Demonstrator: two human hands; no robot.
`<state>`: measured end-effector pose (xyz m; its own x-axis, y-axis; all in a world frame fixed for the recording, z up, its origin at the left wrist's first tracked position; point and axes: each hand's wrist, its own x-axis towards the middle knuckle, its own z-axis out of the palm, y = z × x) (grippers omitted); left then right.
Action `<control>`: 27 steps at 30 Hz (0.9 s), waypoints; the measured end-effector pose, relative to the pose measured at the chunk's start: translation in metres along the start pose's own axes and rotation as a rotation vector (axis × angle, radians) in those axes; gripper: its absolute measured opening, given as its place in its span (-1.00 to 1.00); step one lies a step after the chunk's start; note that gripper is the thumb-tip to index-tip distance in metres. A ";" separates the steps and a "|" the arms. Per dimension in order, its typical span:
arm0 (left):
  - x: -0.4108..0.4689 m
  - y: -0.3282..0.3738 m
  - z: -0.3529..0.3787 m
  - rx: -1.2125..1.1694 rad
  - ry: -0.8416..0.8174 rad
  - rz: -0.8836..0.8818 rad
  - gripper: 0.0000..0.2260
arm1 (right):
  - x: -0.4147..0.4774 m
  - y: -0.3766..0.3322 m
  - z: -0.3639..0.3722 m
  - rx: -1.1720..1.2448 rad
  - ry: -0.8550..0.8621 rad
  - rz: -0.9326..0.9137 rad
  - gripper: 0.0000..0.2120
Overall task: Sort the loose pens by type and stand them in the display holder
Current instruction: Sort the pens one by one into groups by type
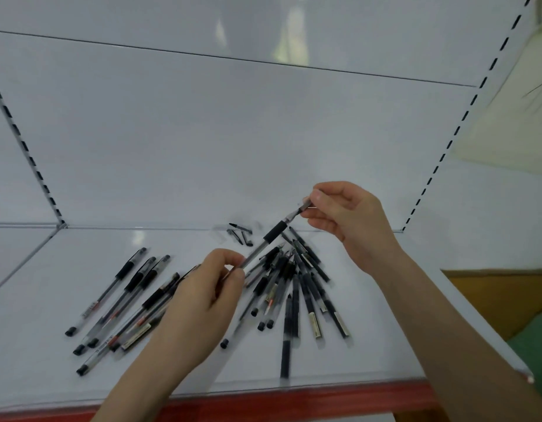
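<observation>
Two bare forearms reach in over the red front lip (263,400) of a white shelf (50,354). The left hand (202,300) and the right hand (352,220) share one pen (263,243), held clear of the shelf on a slant. The left fingers (230,255) are pinched on its clear lower barrel, thumb against forefinger. The right fingers (320,196) are pinched on its upper tip end, higher and farther back. Whether that end carries a cap cannot be told. The pen's black rubber grip sits between the two sets of fingers, nearer the right ones.

To the left of the left fingers lies a rough row of pens (123,303), clear-barrelled with black grips. They lie side by side on the same slant, and some are partly hidden by the left hand. Under the held pen and below the right fingers is a loose pile of pens (294,284). It mixes clear barrels with darker ones, and they cross one another and fan out toward the front lip. Just beyond the left fingers, near the back corner of the shelf, lie a few small black caps (240,233), blurred. A white back panel (233,132) rises behind, with slotted uprights at either side.
</observation>
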<state>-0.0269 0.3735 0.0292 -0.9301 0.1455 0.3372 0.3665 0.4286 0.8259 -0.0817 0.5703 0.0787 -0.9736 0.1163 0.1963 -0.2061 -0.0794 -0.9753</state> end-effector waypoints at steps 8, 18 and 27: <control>0.005 0.001 0.005 -0.014 -0.006 0.006 -0.88 | -0.007 0.002 0.002 -0.032 -0.106 0.024 -0.92; 0.010 -0.006 0.005 0.094 0.126 0.067 -0.87 | -0.010 0.015 0.017 -0.048 -0.028 -0.074 -0.89; 0.005 -0.016 0.006 0.098 0.195 0.054 -0.88 | -0.008 0.024 0.031 -0.107 -0.034 -0.114 -0.90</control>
<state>-0.0379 0.3732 0.0150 -0.8834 -0.0007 0.4686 0.4026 0.5106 0.7597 -0.0815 0.5368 0.0568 -0.9478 0.0846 0.3076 -0.3054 0.0381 -0.9515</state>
